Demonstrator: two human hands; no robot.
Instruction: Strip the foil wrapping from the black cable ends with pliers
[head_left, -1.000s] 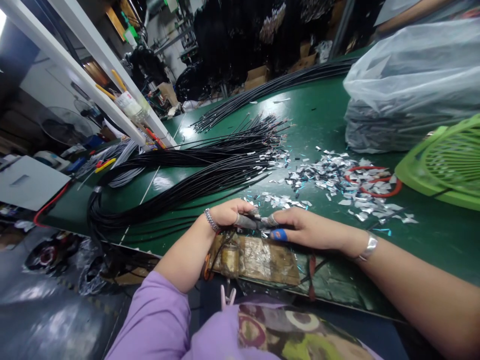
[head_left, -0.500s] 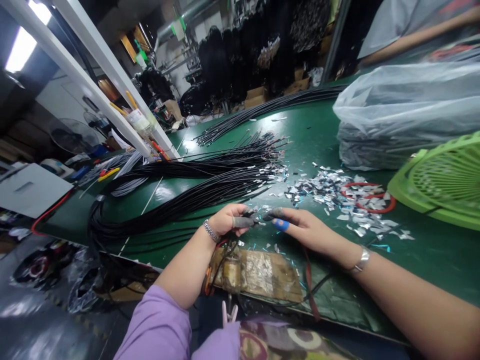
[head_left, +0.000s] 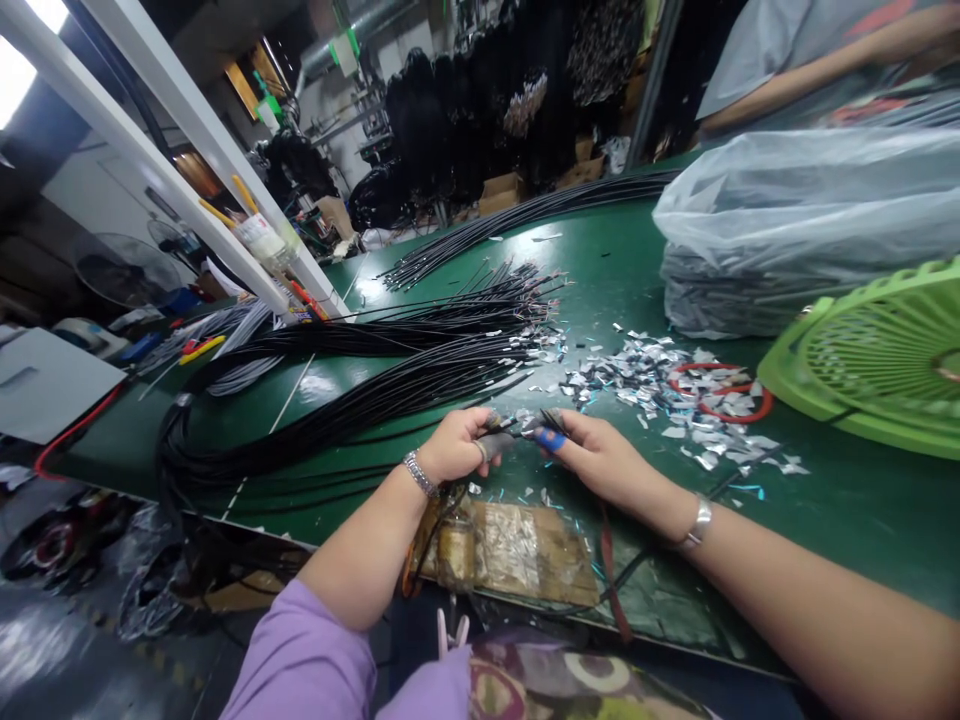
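Note:
My left hand [head_left: 466, 443] is closed on the end of a black cable [head_left: 506, 428], its thumb wrapped in grey tape. Facing it, my right hand [head_left: 581, 445] pinches at the same cable end, with blue tape around the thumb and dark covering on a fingertip. Between the fingers a bit of silvery foil shows; the finer wires are too small to make out. Just beyond my hands lies a thick bundle of black cables [head_left: 360, 395], with pale stripped ends pointing right. Below them a taped wooden board [head_left: 517, 548] sits at the table's edge.
Foil and blue scraps [head_left: 637, 375] are heaped right of the cable ends, around red rings [head_left: 731, 392]. A green fan [head_left: 877, 360] and a plastic-wrapped stack [head_left: 750, 240] stand at the right. A white post [head_left: 217, 150] rises at the left. Another person's arm [head_left: 810, 80] is behind.
My hands stay close together at the cable end, and the right fingers have shifted slightly against it. The whole view has moved a little, so the scene sits farther left.

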